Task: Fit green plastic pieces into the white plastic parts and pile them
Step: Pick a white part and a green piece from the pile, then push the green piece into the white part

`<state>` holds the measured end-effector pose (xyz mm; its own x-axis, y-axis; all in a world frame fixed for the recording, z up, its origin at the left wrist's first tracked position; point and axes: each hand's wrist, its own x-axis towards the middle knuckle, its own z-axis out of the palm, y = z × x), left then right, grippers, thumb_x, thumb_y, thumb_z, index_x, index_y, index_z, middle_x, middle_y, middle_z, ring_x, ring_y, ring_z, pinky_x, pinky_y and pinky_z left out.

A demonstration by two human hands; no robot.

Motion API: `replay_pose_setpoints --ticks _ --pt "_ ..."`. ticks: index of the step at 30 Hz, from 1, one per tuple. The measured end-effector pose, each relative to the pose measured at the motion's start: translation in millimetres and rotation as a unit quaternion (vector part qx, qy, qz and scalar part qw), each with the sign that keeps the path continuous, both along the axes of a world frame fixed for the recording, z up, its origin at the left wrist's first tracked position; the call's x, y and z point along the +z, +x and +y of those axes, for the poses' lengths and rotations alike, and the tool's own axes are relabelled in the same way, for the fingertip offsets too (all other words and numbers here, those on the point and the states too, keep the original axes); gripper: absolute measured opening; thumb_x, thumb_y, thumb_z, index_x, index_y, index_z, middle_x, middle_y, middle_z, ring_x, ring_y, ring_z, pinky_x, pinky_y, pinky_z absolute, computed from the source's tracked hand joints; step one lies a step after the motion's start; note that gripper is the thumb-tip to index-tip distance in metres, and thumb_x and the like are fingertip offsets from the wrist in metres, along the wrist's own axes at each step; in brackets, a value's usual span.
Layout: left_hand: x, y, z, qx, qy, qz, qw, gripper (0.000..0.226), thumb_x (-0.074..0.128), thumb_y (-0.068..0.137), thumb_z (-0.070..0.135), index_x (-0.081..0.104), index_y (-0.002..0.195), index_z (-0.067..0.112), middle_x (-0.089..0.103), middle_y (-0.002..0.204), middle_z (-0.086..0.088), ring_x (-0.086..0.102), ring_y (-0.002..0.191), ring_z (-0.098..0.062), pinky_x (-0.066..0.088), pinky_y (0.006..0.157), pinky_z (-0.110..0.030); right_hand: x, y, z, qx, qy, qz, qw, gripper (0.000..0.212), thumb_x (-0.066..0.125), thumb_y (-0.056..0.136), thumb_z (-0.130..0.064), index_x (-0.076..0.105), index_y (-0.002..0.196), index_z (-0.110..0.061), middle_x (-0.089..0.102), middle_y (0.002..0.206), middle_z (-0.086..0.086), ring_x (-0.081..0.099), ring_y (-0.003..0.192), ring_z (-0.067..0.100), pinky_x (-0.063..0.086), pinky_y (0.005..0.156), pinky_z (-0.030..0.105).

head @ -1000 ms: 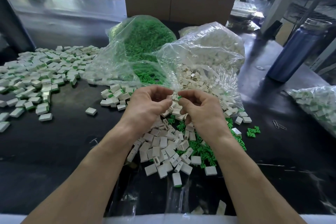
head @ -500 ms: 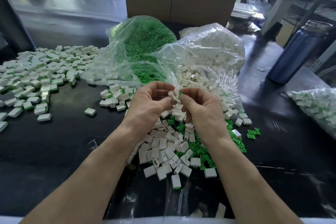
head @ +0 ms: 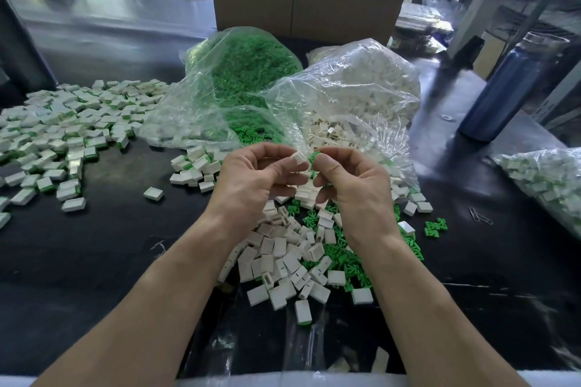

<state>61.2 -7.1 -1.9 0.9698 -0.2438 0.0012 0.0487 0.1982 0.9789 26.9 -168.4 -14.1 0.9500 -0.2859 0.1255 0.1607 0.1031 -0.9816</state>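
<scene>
1. Nearest on the black tabletop (head: pixel 94 276): a loose heap of white plastic parts (head: pixel 283 264) mixed with green plastic pieces (head: pixel 345 258), lying beneath and between the two forearms.
2. Just right of that heap, a small separate cluster of green pieces (head: pixel 435 227); further right, a paper clip (head: pixel 479 216).
3. Above the heap, left hand (head: pixel 254 179) with fingers curled, pinching a single white part (head: pixel 298 158) between thumb and fingertips.
4. Right hand (head: pixel 349 181) likewise curled, pinching a green piece (head: pixel 314 156) at its fingertips, just beside the white part and not visibly inserted.
5. Left of the hands, one lone assembled part (head: pixel 153 193), then a small pile of white parts with green showing (head: pixel 196 166).
6. Far left, a broad spread of finished white-and-green parts (head: pixel 63 129) scattered flat across the tabletop.
7. At the right edge, a clear bag of assembled parts (head: pixel 547 179).
8. Behind the hands, an open clear bag of white parts (head: pixel 355 97), mouth spilling toward the heap.
9. Left of it and touching, a clear bag of green pieces (head: pixel 245 72).
10. Far right, an upright blue bottle (head: pixel 506 88).
11. Farthest, a brown cardboard box (head: pixel 308 0) behind both bags.
</scene>
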Motion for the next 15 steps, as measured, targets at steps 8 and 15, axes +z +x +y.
replay_pose_setpoints --ticks 8,15 --pt "0.8 -1.1 0.8 -0.003 -0.008 -0.011 1.0 0.025 0.077 0.084 0.019 0.07 0.105 0.006 0.08 0.101 -0.013 0.079 0.091 -0.027 0.065 0.073 -0.03 -2.6 0.8 -2.1 0.004 -0.008 -0.029 1.0 0.008 0.071 0.1 -0.009 0.073 0.108 -0.01 0.076 0.086 0.002 0.071 0.073 0.016 0.058 0.058 0.027" --pt "-3.8 1.4 1.9 0.018 0.005 -0.042 0.999 0.017 0.081 0.078 0.014 0.075 0.09 0.024 0.078 0.099 -0.011 0.076 0.1 -0.029 0.063 0.086 -0.04 -4.5 0.9 -2.0 0.031 -0.051 -0.033 0.998 0.017 0.07 0.102 -0.013 0.08 0.11 -0.023 0.075 0.084 0.002 0.068 0.068 0.015 0.059 0.062 0.028"
